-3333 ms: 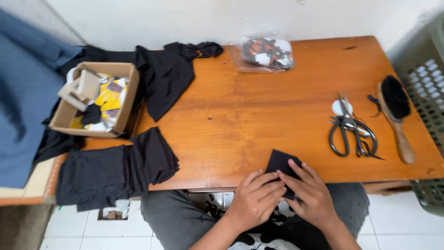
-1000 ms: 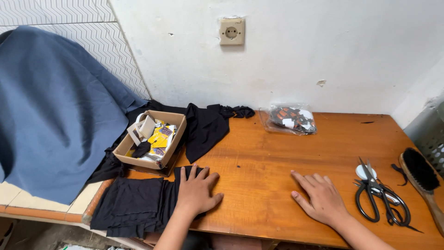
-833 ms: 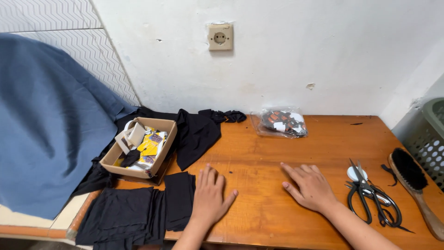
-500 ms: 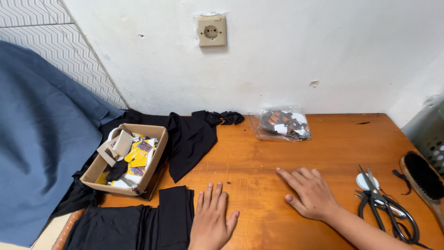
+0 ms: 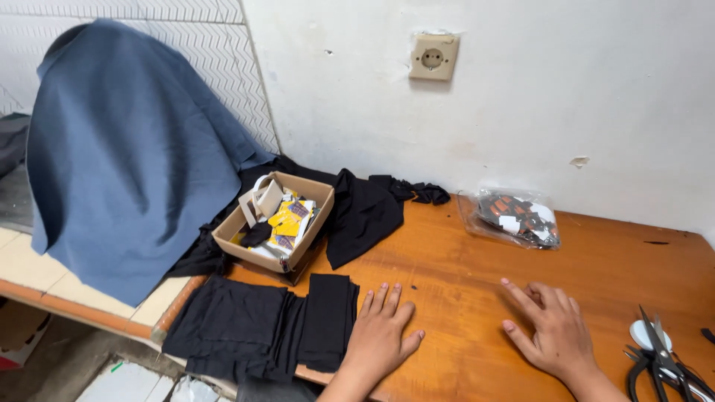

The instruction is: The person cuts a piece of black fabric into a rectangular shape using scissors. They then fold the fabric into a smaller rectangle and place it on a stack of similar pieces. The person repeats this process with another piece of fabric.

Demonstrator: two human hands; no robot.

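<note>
Two bare hands lie flat on the orange wooden table [image 5: 462,260], palms down, fingers spread, grasping nothing. Landmark for all positions: the cardboard box [image 5: 274,220].

Far left of the box: blue cloth [image 5: 126,156] draped over a tall shape against the tiled wall, hanging down past the table's left edge.

Box itself: open-topped, near the table's left end, holding yellow and white paper tags and a small dark piece; contents too small to tell further.

Just in front of the box: stack of folded black fabric [image 5: 261,327], overhanging the near table edge.

Behind and right of the box: loose black cloth [image 5: 365,212], crumpled, running toward the wall.

Front right of the box: left hand [image 5: 381,339], its little-finger side touching or just beside the right edge of the folded black fabric; cannot tell which.

Further right: right hand [image 5: 555,335], on bare wood, well apart from the fabric.

Behind it, near the wall: clear plastic bag [image 5: 514,217] of small dark and white pieces.

Farthest right from the box: black-handled scissors [image 5: 659,357], near the right hand, not touching it.
</note>
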